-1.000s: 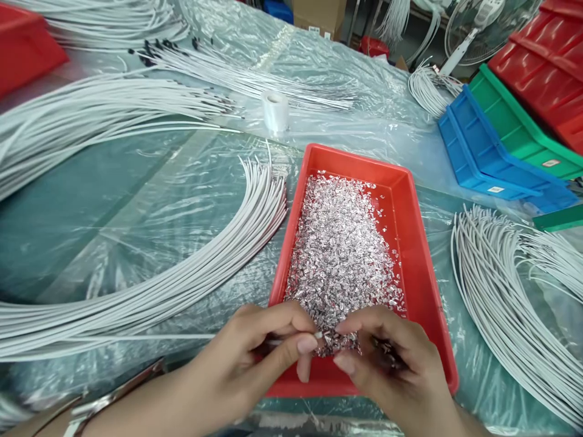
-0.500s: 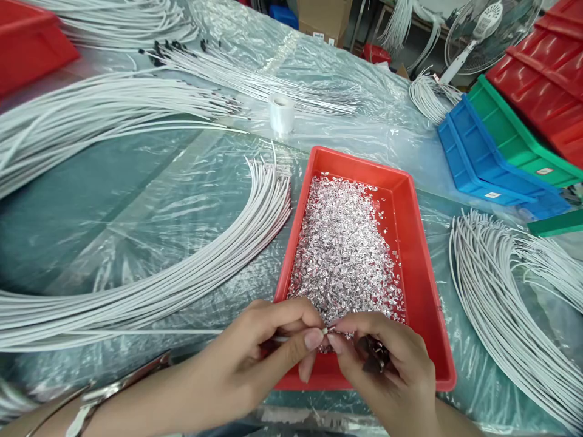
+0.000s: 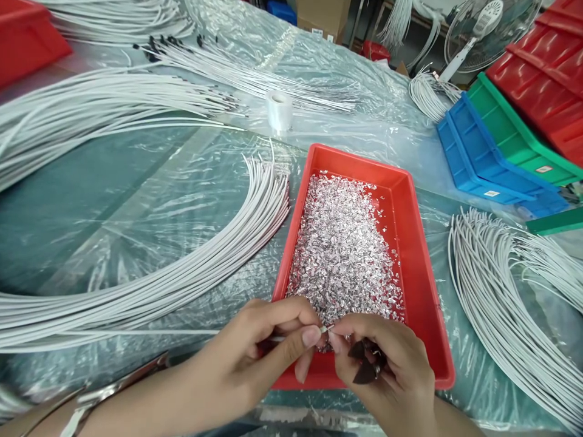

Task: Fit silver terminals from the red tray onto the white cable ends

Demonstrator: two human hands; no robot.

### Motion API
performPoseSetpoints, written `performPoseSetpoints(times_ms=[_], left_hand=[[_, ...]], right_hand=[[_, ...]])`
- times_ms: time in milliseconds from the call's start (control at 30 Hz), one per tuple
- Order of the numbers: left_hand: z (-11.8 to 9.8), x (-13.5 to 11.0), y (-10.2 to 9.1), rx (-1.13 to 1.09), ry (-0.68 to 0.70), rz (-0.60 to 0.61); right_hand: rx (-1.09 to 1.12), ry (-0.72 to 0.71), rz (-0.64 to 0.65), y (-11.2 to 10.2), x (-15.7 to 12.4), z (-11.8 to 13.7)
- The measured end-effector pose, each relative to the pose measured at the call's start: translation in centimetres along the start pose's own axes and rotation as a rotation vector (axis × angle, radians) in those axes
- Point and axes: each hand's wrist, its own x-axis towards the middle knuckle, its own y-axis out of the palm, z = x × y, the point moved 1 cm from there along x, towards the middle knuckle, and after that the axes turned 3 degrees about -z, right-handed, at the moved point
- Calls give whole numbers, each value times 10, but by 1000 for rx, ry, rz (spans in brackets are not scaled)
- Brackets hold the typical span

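Note:
My left hand [image 3: 262, 352] is closed around a white cable [image 3: 182, 332] that runs in from the left, its stripped end poking out past the thumb and index finger. Thumb and index finger of my right hand [image 3: 398, 364] pinch the tip of that end. Tucked in the right palm is a small dark tool [image 3: 367, 367] with metal parts; its kind is not clear. Both hands hover over the near end of a red tray [image 3: 426, 267]. A heap of small shiny silver scraps [image 3: 341, 243] covers much of the tray's floor.
A bundle of white cables [image 3: 218, 243] curves along the left, with another bundle [image 3: 492, 291] on the right. A roll of clear film [image 3: 279, 112] stands behind the tray. Blue bins [image 3: 483, 158], a green bin [image 3: 519, 133] and red bins [image 3: 546, 73] are stacked at the back right.
The dark tool has turned in my right palm and shows more of its flat dark side. The right fingers stay at the cable's tip. My left hand has hardly moved.

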Motion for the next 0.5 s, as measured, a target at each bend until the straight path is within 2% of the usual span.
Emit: performPoseSetpoints(times_ms=[500], left_hand=[[5,-2,3,58,-12,-80]], right_hand=[[-41,-2,-12,0,-1,0]])
